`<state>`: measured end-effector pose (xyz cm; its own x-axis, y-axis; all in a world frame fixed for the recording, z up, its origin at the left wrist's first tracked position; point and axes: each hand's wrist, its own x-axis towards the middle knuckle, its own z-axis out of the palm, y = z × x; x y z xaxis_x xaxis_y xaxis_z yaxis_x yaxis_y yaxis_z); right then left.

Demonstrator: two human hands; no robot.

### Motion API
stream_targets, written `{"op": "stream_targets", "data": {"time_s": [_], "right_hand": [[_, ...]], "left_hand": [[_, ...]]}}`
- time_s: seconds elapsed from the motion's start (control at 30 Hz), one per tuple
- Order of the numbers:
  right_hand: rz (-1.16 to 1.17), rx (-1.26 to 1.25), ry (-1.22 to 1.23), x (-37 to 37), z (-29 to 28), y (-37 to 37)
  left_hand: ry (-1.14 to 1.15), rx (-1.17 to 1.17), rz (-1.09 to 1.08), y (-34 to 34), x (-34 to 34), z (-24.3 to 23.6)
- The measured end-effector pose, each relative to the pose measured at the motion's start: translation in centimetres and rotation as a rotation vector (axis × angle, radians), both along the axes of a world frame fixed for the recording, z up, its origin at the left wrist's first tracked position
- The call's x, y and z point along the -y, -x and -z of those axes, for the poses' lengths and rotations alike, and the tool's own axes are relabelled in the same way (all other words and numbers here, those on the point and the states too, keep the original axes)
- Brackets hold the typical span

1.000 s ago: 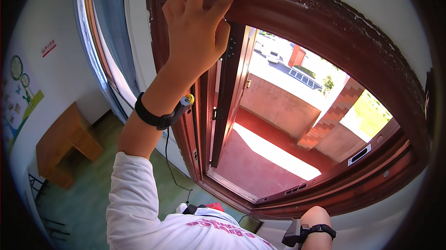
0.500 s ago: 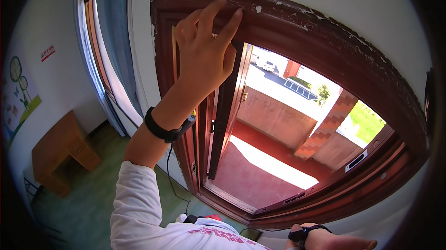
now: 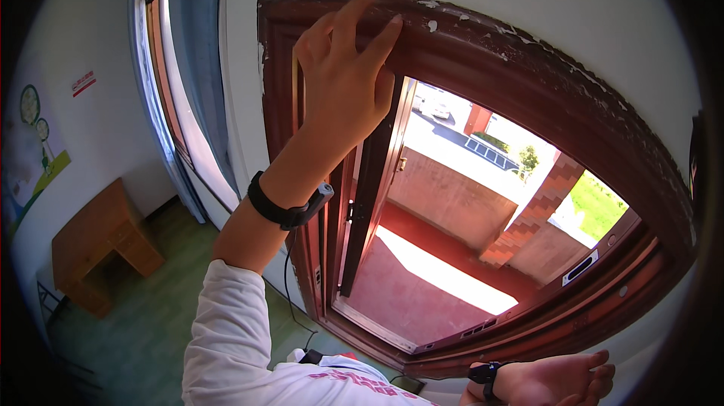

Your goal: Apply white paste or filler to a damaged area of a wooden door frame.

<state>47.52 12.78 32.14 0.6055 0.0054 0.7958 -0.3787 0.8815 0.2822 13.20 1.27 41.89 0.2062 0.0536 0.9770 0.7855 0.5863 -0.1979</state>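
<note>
My left hand (image 3: 343,78) is raised against the top left of a dark red door frame (image 3: 467,44). Two spread fingertips lie at the upper trim, the other fingers bend a little, and nothing shows in the hand. At the lower right my right hand (image 3: 554,382) is turned with its palm in view, fingers loosely apart and holding nothing visible; the bottom edge cuts off part of it. A black strap with a small device (image 3: 302,210) circles my left wrist, and another black band (image 3: 486,379) is on the right one.
The doorway opens onto a red-floored walkway with a low wall (image 3: 452,199) and a brick pillar (image 3: 532,214). Chipped paint marks the frame. Blue curtains (image 3: 197,67) hang left of it, and a wooden desk (image 3: 94,229) stands farther left. A thin cable (image 3: 289,285) runs down from my left wrist.
The view has shifted slightly, so the frame and my left hand appear a bit farther right. My right hand has come further into view, its palm and fingers now showing.
</note>
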Motion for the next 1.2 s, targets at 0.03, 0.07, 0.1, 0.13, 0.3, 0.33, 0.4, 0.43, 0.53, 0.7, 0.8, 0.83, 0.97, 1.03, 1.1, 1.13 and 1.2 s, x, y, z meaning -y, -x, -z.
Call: {"op": "stream_targets", "data": {"time_s": [0.03, 0.07, 0.1, 0.13, 0.3, 0.33, 0.4, 0.43, 0.53, 0.7, 0.8, 0.83, 0.97, 1.03, 1.1, 1.13, 1.2], "right_hand": [[0.014, 0.042, 0.011, -0.1, 0.0, 0.2], [0.027, 0.084, 0.022, -0.2, 0.1, 0.5], [0.016, 0.102, 0.055, -0.3, 0.2, 1.0], [0.016, 0.100, 0.049, -1.1, 0.6, 0.6], [0.153, 0.370, -0.083, -4.7, 0.2, 1.1], [0.199, 0.427, -0.098, -5.2, -0.2, 1.6], [0.356, 0.425, -0.051, -5.6, -1.6, 3.2], [0.354, 0.505, -0.031, -6.3, -2.1, 3.6], [0.310, 0.595, 0.025, -7.7, -3.0, 5.8], [0.246, 0.615, 0.114, -8.5, -3.7, 7.7], [0.236, 0.609, 0.076, -8.6, -3.7, 7.7], [0.234, 0.610, 0.077, -8.6, -3.7, 7.7], [0.249, 0.612, 0.036, -8.7, -3.7, 7.4], [0.248, 0.627, 0.008, -8.9, -3.6, 7.2], [0.266, 0.623, 0.050, -9.3, -3.4, 7.0], [0.262, 0.624, 0.048, -9.5, -3.3, 7.0], [0.249, 0.628, 0.044, -9.7, -3.1, 7.0]], "left_hand": [[-0.005, 0.020, 0.013, -0.1, 0.0, -0.1], [-0.006, 0.018, 0.011, -0.2, 0.2, 0.0], [0.012, 0.024, 0.001, -0.3, 0.2, 0.4], [0.025, 0.028, -0.009, -0.4, 0.4, 0.4], [0.012, -0.004, 0.055, -0.3, 0.3, -1.1], [0.001, -0.013, 0.068, -0.2, 0.3, -1.3], [-0.057, 0.005, 0.190, 0.7, 0.3, -1.8], [-0.116, 0.023, 0.313, 1.2, 0.3, -2.2], [-0.036, 0.042, 0.435, 2.7, 0.1, -4.3], [0.082, 0.154, 0.475, 2.7, -0.2, -5.4], [0.111, 0.113, 0.423, 3.0, -0.2, -5.8], [0.130, 0.089, 0.419, 3.0, -0.1, -5.8], [0.232, 0.146, 0.401, 3.1, 1.5, -5.4], [0.115, 0.081, 0.381, 3.7, 2.6, -5.4], [0.126, 0.082, 0.348, 4.1, 2.6, -5.9], [0.137, 0.085, 0.317, 4.2, 2.5, -6.1], [0.141, 0.068, 0.309, 4.2, 2.5, -6.1]]}}
